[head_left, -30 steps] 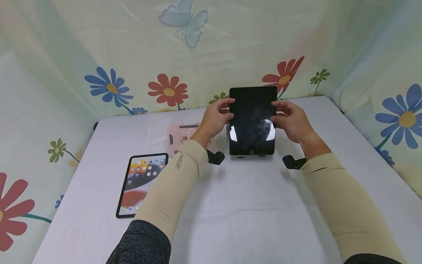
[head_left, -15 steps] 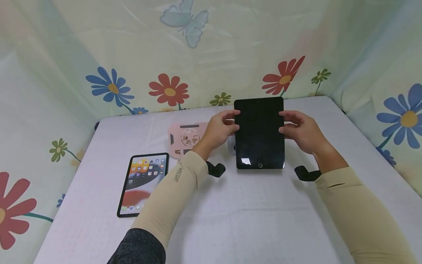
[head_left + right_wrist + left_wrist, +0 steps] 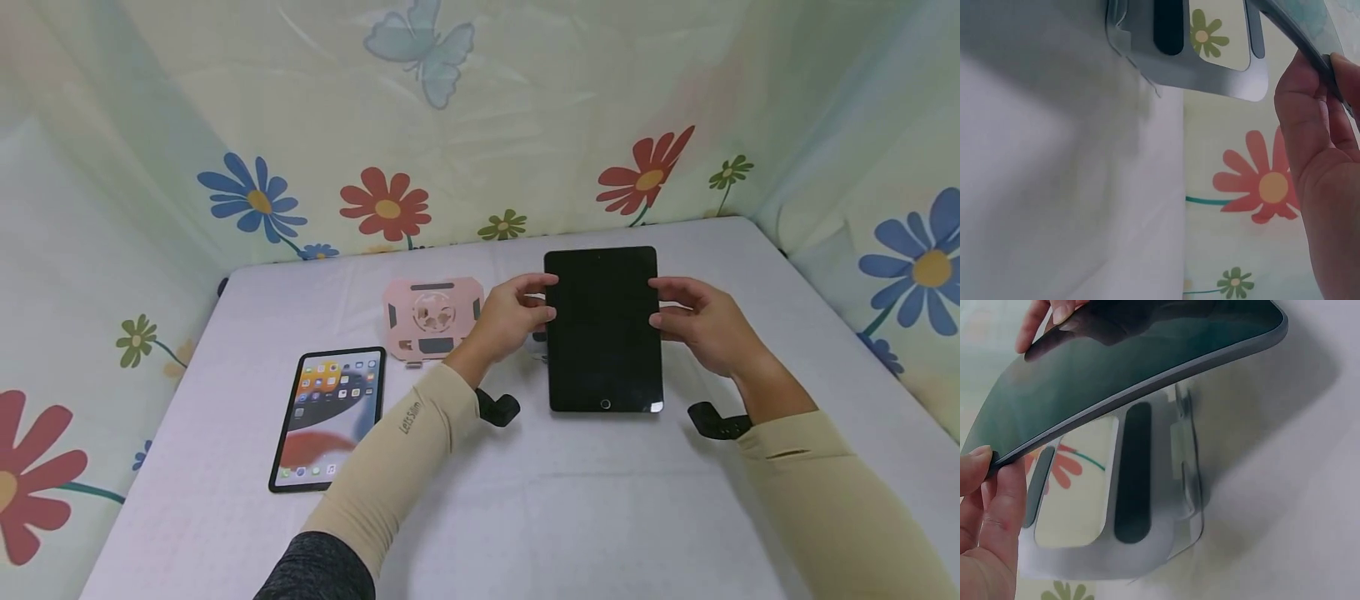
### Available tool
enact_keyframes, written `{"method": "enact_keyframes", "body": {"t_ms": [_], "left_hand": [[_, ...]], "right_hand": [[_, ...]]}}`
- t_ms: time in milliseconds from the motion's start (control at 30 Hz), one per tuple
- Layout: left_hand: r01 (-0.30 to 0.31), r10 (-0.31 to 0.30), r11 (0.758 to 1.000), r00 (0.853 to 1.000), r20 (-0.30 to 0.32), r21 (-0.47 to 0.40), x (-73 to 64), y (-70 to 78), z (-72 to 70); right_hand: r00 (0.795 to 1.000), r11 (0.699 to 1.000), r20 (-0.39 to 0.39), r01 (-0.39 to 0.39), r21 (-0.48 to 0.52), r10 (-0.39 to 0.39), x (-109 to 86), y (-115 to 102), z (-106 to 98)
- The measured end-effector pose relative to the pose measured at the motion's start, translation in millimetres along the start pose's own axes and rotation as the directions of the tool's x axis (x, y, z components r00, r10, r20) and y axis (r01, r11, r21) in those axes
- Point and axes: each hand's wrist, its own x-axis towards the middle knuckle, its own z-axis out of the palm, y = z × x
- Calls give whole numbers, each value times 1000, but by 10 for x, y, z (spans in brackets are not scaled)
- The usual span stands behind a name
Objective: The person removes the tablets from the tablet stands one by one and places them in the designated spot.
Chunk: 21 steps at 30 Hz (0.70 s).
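A tablet (image 3: 603, 333) with a dark screen and a round home button is held up in front of me. My left hand (image 3: 510, 317) pinches its left edge between thumb and fingers. On the opposite edge, my right hand (image 3: 697, 325) pinches it the same way. Behind the tablet stands a grey tablet stand (image 3: 1091, 562) with dark pads and a rectangular cutout, mostly hidden in the head view. In both wrist views a gap shows between the tablet and this stand.
To the left, a pink stand (image 3: 405, 321) with a round centre is on the white-covered table (image 3: 570, 525). Nearer me lies a second tablet (image 3: 326, 425) with a lit screen. A flowered curtain (image 3: 300, 75) hangs behind the table.
Both hands have brought the dark tablet away from the grey stand, towards me and slightly right. The pink stand and the lit tablet stay where they were.
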Motion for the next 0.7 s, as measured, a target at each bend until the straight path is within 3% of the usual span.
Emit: {"method": "enact_keyframes", "body": {"t_ms": [233, 567, 700], "left_hand": [[-14, 14, 1000, 1000, 18, 1, -66, -47, 98], [-8, 8, 999, 1000, 10, -44, -81, -124, 384], [-10, 10, 999, 1000, 7, -49, -68, -171, 469]], "right_hand": [[1000, 1000, 1, 4, 26, -4, -88, 85, -61], [1000, 982, 24, -4, 191, -1, -259, 248, -237], [1000, 982, 27, -12, 189, 7, -288, 303, -288]]}}
